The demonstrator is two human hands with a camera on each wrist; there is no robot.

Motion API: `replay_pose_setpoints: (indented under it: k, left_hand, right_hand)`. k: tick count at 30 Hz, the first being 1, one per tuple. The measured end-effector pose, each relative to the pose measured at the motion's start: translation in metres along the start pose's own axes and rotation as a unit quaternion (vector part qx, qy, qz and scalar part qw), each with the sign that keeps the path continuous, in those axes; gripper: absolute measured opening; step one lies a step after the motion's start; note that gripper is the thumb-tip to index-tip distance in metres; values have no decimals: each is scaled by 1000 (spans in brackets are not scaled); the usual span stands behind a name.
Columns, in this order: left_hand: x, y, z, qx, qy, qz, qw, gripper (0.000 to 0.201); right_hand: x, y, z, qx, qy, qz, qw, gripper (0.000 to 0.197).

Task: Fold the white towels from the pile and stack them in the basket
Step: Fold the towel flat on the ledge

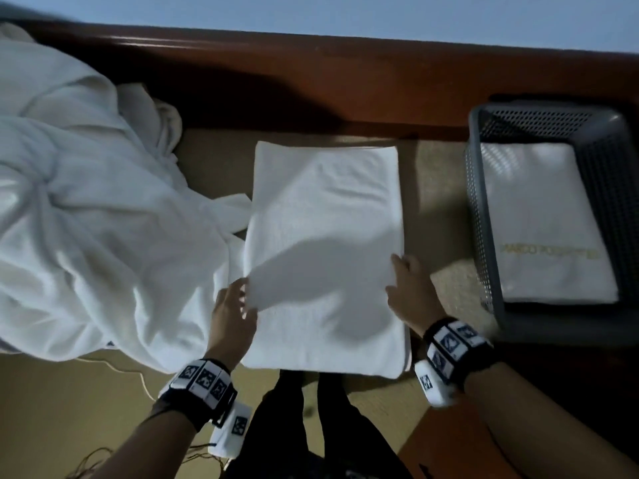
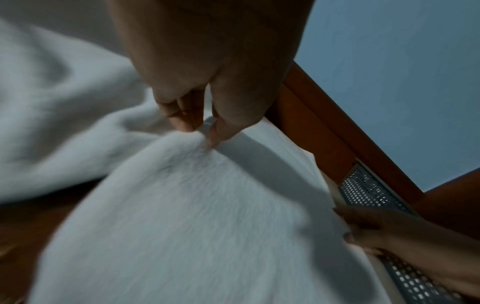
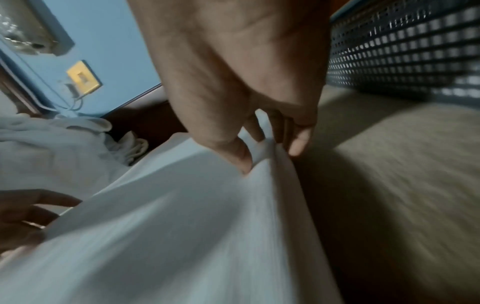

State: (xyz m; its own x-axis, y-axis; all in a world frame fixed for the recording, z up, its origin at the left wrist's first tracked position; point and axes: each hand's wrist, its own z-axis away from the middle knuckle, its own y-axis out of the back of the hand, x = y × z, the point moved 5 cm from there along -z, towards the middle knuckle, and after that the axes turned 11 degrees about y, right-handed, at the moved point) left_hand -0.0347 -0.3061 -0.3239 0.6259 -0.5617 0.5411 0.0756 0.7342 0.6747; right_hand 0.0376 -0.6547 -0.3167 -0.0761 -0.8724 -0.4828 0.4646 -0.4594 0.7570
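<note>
While both hands pinch the near corners of the towel, the chief risk is that the two sides travel unevenly: the left hand has its fingertips nipped on a small tuft at the left edge and the right hand holds the right edge between thumb and fingers, so if one side leads, the near flap will likely land skewed and the fold will not square up. Both grips look shallow, taking what appears to be only the top layer, and a corner could slip free as it is carried forward; I judge the step to be the near half going over the far half. This towel lies flat, part-folded, on the tan surface directly in front of the person, its near edge at the surface's front. To the left, the pile of unfolded white cloth touches and slightly overlaps the towel's left edge, so cloth from it could be dragged into the fold. To the right a strip of bare surface separates the towel from the grey perforated basket, which already holds one folded towel; that gap gives the right hand room, while the left has little. Beyond the towel's far edge runs a raised wooden rail, close enough to limit pushing forward.
</note>
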Motion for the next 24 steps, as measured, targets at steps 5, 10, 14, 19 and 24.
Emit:
replay_pose_setpoints:
  k: [5, 10, 14, 19, 24]
  left_hand:
    - [-51, 3, 34, -10, 79, -16, 997, 17]
    - [-77, -2, 48, -54, 111, -28, 992, 18]
    - [-81, -1, 49, -43, 95, 6, 995, 20]
    - [-86, -5, 56, -46, 80, 85, 992, 19]
    - [-117, -29, 60, -98, 66, 107, 987, 32]
  right_hand:
    - [24, -48, 86, 59, -71, -97, 991, 38]
    - [36, -81, 124, 45, -76, -109, 990, 33]
    - [45, -101, 137, 35, -92, -160, 982, 25]
    - [53, -100, 153, 138, -112, -206, 962, 31]
    - [65, -127, 163, 210, -150, -227, 939, 31]
